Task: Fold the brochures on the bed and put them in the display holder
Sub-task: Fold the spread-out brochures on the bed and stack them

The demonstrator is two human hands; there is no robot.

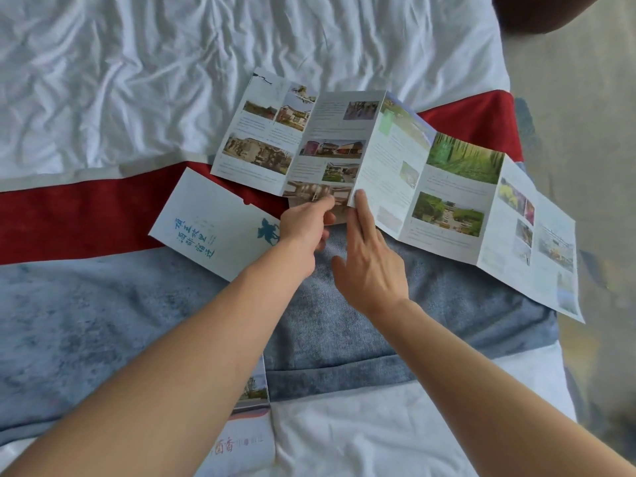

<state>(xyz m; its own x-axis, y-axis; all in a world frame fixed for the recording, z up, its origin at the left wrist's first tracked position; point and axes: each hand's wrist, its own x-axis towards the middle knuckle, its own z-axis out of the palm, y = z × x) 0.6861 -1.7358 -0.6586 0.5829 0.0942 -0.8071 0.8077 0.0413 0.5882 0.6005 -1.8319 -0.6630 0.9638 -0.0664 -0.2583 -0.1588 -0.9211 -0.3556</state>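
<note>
Currently, the long accordion brochure (395, 166) lies unfolded across the bed, its panels stretching from the white sheet (137, 80) over the red runner (86, 215) and onto the grey-blue blanket (103, 321). Several creases stand raised, so the panels form shallow ridges rather than lying flat.

Your left hand (304, 228) pinches the brochure's near edge at a middle panel, thumb and fingers curled onto the paper. Your right hand (370, 263) is beside it, just to the brochure's right of that pinch, with straight fingers; the fingertips (359, 197) press on the near edge of the adjoining raised fold. The two hands are close together but do not appear to touch.

Left of the brochure, and touching its near-left corner area, lies a white folder (210, 222) with blue handwriting, partly under your left forearm. Nearer you than the brochure, at the lower edge of view, another printed leaflet (247, 432) rests partly hidden by the same forearm. Right of the brochure, beyond the bed edge, is the floor (585, 115).
</note>
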